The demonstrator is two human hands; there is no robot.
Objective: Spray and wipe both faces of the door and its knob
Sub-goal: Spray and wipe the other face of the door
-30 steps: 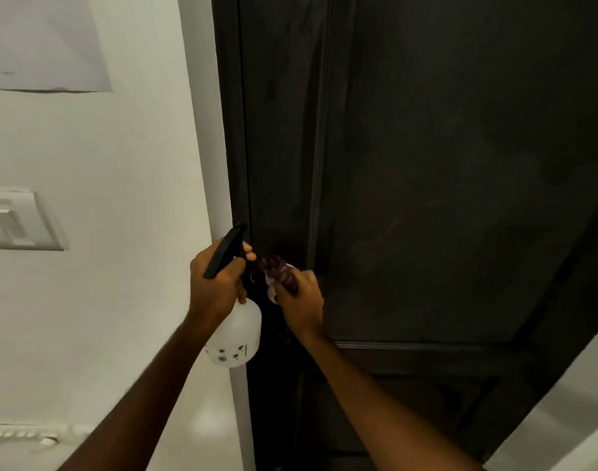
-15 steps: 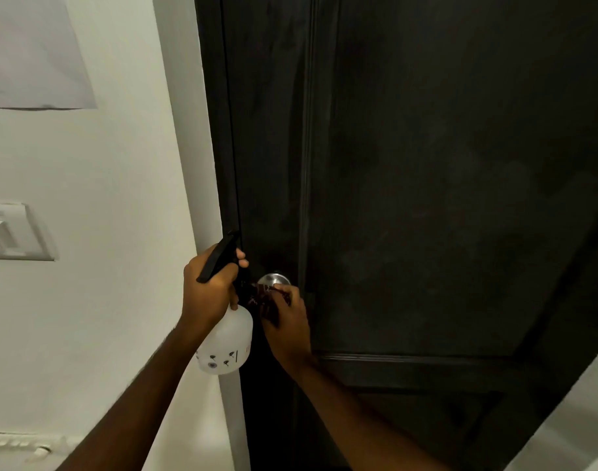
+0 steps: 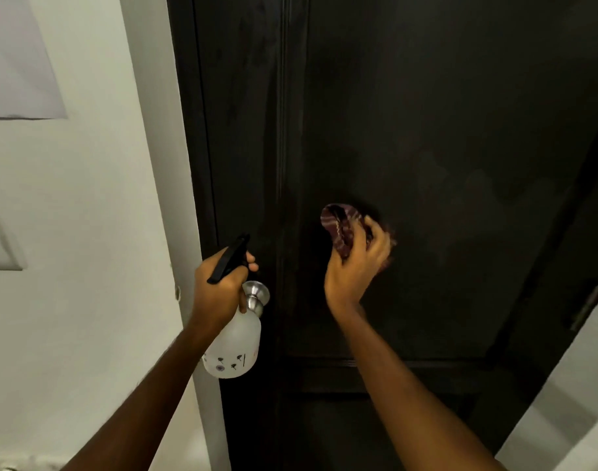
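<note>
Door (image 3: 426, 130): dark, panelled, filling the middle and right of the view. One face is turned to the camera and the other is hidden.
Knob (image 3: 255, 294): bright metal, at the door's left edge, just behind the bottle's neck. No cloth is on it.
Spray bottle (image 3: 234, 348): pale body with a black trigger head, held before the door's edge, nozzle towards the door.
Left hand (image 3: 219, 287): clasped round the bottle's neck below the trigger head.
Cloth (image 3: 340, 229): dark red, patterned, bunched against the central panel, up and to the right of the knob.
Right hand (image 3: 353, 266): fingers curled over the cloth, holding it to the panel. The outline is blurred.
Wall (image 3: 87, 198): pale, left of the door, bearing a light switch (image 3: 2, 243) and a paper sheet (image 3: 15, 62).
Progress: wiping of this face appears under way at mid-height. Whether the knob is finished cannot be told. The far face is judged to be outstanding.
</note>
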